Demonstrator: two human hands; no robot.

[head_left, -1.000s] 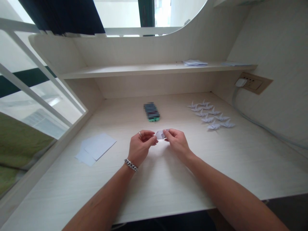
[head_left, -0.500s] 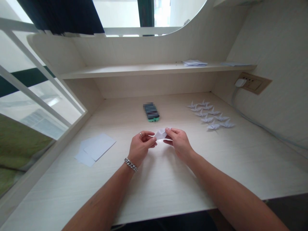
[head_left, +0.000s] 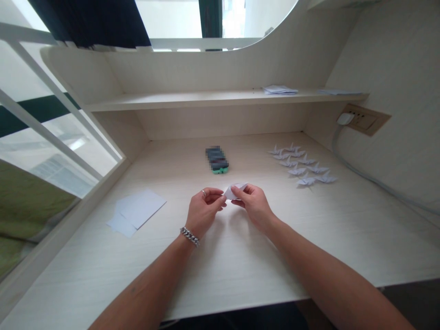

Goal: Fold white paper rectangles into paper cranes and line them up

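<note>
A small white folded paper (head_left: 229, 193) is held up between my two hands, just above the desk. My left hand (head_left: 205, 205), with a ring on one finger and a chain bracelet at the wrist, pinches its left corner between thumb and fingertips. On the other side my right hand (head_left: 253, 201) grips the paper, thumb on top and fingers behind or below. Part of the paper is hidden by the right thumb and fingers. To the right stand several white paper cranes (head_left: 305, 166) in rows. Loose white paper sheets (head_left: 142, 208) lie overlapping at the left.
Behind my hands lies a blurred dark object with a green end (head_left: 217, 160). A shelf (head_left: 192, 99) runs across the back, with a stack of paper (head_left: 279, 90) on it. At right, a white cable (head_left: 364, 172) trails from a wall socket (head_left: 366, 120) along the desk (head_left: 220, 270).
My right thumb has moved inward over the paper, covering more of it. The folded paper looks narrower and more pointed now. Both hands have shifted very slightly, and the view has moved a little.
</note>
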